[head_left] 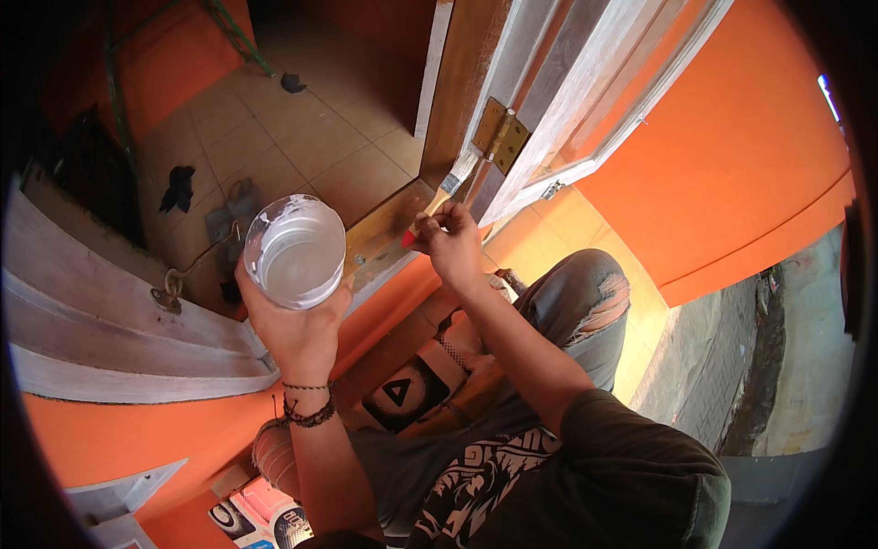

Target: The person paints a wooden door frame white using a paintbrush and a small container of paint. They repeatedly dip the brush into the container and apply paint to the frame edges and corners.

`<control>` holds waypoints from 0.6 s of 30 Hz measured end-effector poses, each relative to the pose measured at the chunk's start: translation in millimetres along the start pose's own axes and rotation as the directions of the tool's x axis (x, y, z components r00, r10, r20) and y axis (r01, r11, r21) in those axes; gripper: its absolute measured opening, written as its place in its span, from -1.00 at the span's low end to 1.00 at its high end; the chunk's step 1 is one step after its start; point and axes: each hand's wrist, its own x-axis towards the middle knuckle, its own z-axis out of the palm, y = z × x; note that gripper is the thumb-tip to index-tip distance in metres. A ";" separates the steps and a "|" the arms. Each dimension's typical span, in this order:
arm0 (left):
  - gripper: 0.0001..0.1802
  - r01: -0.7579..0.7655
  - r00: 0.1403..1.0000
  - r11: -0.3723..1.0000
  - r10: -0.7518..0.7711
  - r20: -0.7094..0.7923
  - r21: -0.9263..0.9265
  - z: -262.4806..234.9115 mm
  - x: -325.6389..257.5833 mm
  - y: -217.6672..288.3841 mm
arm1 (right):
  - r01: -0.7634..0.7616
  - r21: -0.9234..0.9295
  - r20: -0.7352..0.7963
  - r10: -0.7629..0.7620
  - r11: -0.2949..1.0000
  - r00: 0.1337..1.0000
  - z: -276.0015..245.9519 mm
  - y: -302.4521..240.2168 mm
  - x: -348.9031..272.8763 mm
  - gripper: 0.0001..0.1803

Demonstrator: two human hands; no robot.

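Observation:
My left hand (297, 331) is wrapped round a clear plastic cup (295, 252) with white paint in it and smeared on its rim. In my right hand (450, 242) is a paintbrush (439, 201) with a wooden, red-tipped handle, pinched between the fingers. Its whitened bristles touch or nearly touch the wooden window frame (466, 82) just below a brass hinge (498, 133); exact contact is hard to tell. The hinge joins the frame to an open, white-painted window sash (604, 101) on the right.
A wooden sill (384, 229) runs below the frame. Another whitish shutter (119, 339) stands at the left, with a cord on its latch. Orange walls (732, 137) flank the opening. Inside, dark scraps (179, 188) lie on the tiled floor (274, 128). A patterned box (407, 393) is by my legs.

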 end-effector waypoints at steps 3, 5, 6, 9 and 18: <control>-0.01 -0.021 1.000 1.000 0.022 -0.010 0.022 1.1 0.1 2.2 | 0.106 -0.010 0.010 -0.106 0.994 0.994 2.5 3.5 -5.9 -0.83; -0.01 -0.017 1.000 1.000 0.017 -0.023 0.005 1.7 -1.1 3.3 | 0.155 -0.117 -0.021 -0.158 0.981 0.987 5.9 -2.8 -1.3 -0.82; -0.01 -0.015 0.999 1.000 0.015 -0.029 -0.004 1.6 -1.6 3.5 | 0.117 -0.082 -0.036 -0.120 0.990 0.992 6.8 -2.7 1.0 -0.82; -0.02 -0.026 1.000 0.999 0.026 -0.015 -0.019 0.5 0.4 -0.5 | 0.015 -0.005 -0.046 -0.015 1.000 0.999 7.1 -3.0 8.0 -0.82; -0.02 -0.001 1.000 0.999 0.000 -0.013 -0.053 -1.0 -1.0 3.9 | 0.124 -0.054 -0.053 -0.126 0.991 0.991 9.6 1.7 4.7 -0.82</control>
